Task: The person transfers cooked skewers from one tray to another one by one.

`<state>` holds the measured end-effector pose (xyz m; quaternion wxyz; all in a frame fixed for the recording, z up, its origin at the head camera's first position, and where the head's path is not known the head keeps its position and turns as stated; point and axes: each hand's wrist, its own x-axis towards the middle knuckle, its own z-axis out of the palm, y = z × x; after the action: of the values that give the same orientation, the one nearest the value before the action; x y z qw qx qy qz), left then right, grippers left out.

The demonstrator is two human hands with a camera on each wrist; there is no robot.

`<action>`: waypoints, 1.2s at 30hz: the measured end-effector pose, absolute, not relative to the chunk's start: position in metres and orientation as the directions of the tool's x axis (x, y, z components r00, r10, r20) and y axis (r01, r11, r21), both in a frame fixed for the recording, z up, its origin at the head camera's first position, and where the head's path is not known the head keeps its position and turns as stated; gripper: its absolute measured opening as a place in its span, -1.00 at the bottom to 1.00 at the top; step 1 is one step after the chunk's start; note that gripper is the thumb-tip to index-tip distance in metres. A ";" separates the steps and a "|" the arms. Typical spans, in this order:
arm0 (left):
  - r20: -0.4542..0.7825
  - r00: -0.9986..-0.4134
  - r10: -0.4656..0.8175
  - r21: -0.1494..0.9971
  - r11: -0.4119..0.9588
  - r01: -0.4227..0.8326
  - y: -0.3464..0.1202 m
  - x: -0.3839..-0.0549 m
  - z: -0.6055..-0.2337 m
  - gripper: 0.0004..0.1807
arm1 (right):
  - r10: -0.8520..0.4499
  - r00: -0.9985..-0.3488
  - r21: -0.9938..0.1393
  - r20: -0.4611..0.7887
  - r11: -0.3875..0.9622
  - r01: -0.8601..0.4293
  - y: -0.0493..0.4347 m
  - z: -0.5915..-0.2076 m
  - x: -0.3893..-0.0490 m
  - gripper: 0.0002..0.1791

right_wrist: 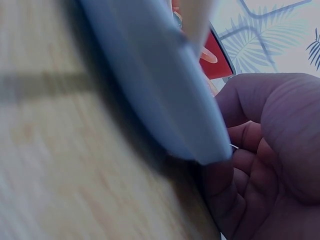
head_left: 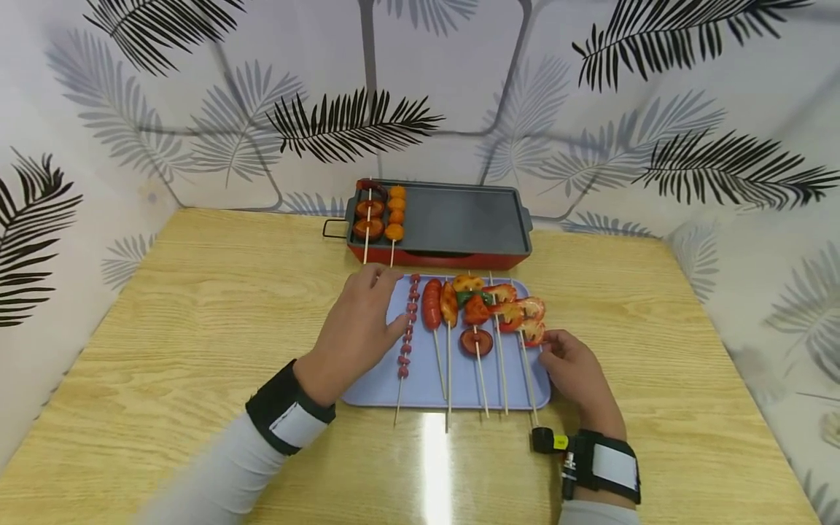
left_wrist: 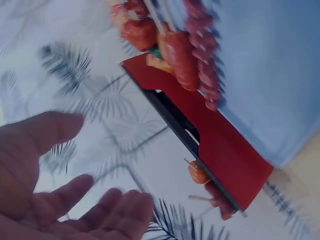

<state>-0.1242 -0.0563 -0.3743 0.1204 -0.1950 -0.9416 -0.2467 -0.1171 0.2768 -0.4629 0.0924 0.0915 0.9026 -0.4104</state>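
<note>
My left hand [head_left: 354,332] hovers over the left side of a light-blue tray [head_left: 377,390]. In the left wrist view its fingers [left_wrist: 115,212] are spread loosely, with nothing between them and the thumb. At the tray's right edge, my right hand [head_left: 580,372] pinches the rim, thumb above and fingers curled below in the right wrist view. Skewers lie side by side on the tray: small pink pieces [head_left: 408,332], a sausage [head_left: 432,305], a browned golden piece [head_left: 449,302], a mixed skewer with a mushroom-like cap [head_left: 475,343], and red-orange slices [head_left: 531,332].
Behind the tray stands a red-sided grill [head_left: 459,215] with a dark flat top. A skewer of brown round caps [head_left: 369,230] and one of orange balls [head_left: 395,232] lie at its left end, sticks pointing toward me. A patterned cloth [head_left: 446,80] backs the wooden table [head_left: 164,313].
</note>
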 end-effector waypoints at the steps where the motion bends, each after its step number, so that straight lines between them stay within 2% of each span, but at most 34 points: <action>1: 0.345 -0.881 0.325 0.406 0.795 0.452 -0.056 -0.129 -0.372 -0.38 | 0.088 -0.966 -0.722 -0.244 0.649 0.242 0.277 -0.463 -0.117 -0.58; 6: 0.364 -0.835 0.413 0.330 0.781 0.530 -0.056 -0.155 -0.364 -0.43 | 0.090 -0.964 -0.711 -0.251 0.658 0.247 0.275 -0.462 -0.118 -0.58; 12: 0.188 -0.872 0.453 0.289 0.823 0.490 -0.050 -0.184 -0.362 -0.42 | 0.096 -0.962 -0.724 -0.256 0.640 0.257 0.275 -0.463 -0.117 -0.59; 16: 0.105 -0.896 0.432 0.275 0.853 0.444 -0.045 -0.193 -0.363 -0.42 | 0.098 -0.960 -0.716 -0.261 0.648 0.261 0.274 -0.464 -0.116 -0.58; 22: 0.082 -0.923 0.375 0.302 0.874 0.382 -0.043 -0.208 -0.369 -0.46 | 0.093 -0.963 -0.709 -0.255 0.659 0.251 0.274 -0.460 -0.117 -0.58; 29: 0.052 -0.955 0.291 0.380 0.879 0.288 -0.040 -0.225 -0.374 -0.61 | 0.091 -0.959 -0.691 -0.268 0.675 0.257 0.275 -0.459 -0.116 -0.57; 34: 0.040 -0.964 0.263 0.375 0.890 0.258 -0.035 -0.234 -0.373 -0.86 | 0.083 -0.963 -0.699 -0.256 0.673 0.244 0.276 -0.458 -0.112 -0.58; 36: 0.048 -0.970 0.239 0.360 0.902 0.240 -0.037 -0.236 -0.372 -0.87 | 0.067 -0.968 -0.711 -0.243 0.666 0.225 0.274 -0.458 -0.114 -0.58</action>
<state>-0.2364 -0.0371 -0.3720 0.0015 -0.1230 -0.9751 -0.1847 -0.1145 0.2736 -0.4581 0.0985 0.0806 0.9075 -0.4004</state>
